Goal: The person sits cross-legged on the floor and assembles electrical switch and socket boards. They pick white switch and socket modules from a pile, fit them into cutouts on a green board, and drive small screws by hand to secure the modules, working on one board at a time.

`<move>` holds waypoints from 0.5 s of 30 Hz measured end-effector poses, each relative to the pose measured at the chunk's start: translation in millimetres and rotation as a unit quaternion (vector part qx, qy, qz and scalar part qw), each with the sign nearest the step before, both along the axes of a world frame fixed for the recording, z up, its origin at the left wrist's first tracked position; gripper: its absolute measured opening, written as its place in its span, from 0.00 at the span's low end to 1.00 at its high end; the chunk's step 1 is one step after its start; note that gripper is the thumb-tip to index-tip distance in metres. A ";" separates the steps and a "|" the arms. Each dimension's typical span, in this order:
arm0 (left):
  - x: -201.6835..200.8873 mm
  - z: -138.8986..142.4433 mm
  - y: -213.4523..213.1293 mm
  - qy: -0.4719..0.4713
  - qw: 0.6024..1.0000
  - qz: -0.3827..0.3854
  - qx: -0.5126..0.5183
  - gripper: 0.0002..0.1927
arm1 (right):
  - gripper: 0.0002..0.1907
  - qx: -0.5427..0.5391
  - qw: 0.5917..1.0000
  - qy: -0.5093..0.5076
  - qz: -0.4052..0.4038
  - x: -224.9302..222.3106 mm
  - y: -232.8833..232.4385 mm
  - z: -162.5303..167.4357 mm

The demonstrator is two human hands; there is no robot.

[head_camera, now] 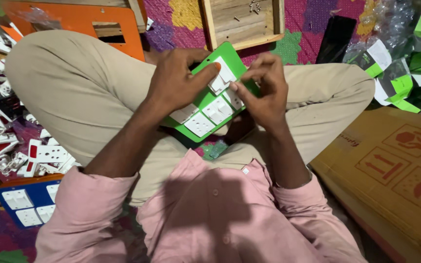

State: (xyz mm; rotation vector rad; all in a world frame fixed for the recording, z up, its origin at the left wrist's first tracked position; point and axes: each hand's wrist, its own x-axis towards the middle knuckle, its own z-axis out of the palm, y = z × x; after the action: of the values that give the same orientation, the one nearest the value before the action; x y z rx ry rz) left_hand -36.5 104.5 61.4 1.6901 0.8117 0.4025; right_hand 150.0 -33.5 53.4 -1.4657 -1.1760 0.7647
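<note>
- Seated cross-legged on a patterned mat (313, 19), knees spread wide, pink shirt sleeves at the bottom edge of the view.
- Brown cardboard box (391, 170) lying to the right, red handling symbols on its face.
- Orange board (74, 22) with a rectangular cut-out leaning at upper left; shallow wooden tray (242, 22) with a few screws just beyond the knees.
- Green switch board (210, 100) held over the lap, tilted, bearing 4 or so white socket and switch modules.
- Blue board (28, 204) with white sockets flat on the floor at lower left, near a heap of loose white and red sockets (45, 156).
- Left hand (176, 80) closed around the green board's upper edge, thumb pressed on top, steadying it.
- Right hand (264, 87) pinched with fingertips on a white module (220, 80) near the board's upper end.
- Best done, judging from the grip: keep the board braced firmly against the thigh, seat the module square in its opening, press evenly on both sides, avoid forcing 1 corner first.
</note>
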 end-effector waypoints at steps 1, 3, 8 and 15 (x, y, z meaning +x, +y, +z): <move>0.0 1.3 -0.4 0.005 1.000 -0.001 0.004 0.17 | 0.22 -0.006 0.998 0.056 -0.006 3.5 2.3 -0.1; 0.9 3.7 -1.0 0.010 1.000 -0.001 0.011 0.18 | 0.26 -0.116 0.982 0.144 0.042 12.1 5.5 0.0; 4.6 -0.2 -0.8 0.028 0.999 -0.019 0.012 0.19 | 0.20 -0.217 0.958 0.161 0.096 27.5 3.2 -1.0; 5.5 -36.8 -5.5 0.021 0.999 0.001 0.041 0.20 | 0.15 -0.257 0.955 0.087 0.122 26.1 5.4 -10.3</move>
State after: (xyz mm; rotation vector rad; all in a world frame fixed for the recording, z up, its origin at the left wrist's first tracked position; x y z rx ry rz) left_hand -31.1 99.0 24.6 1.7798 0.8366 0.4084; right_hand 176.1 -28.0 43.1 -1.6404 -1.0800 1.4232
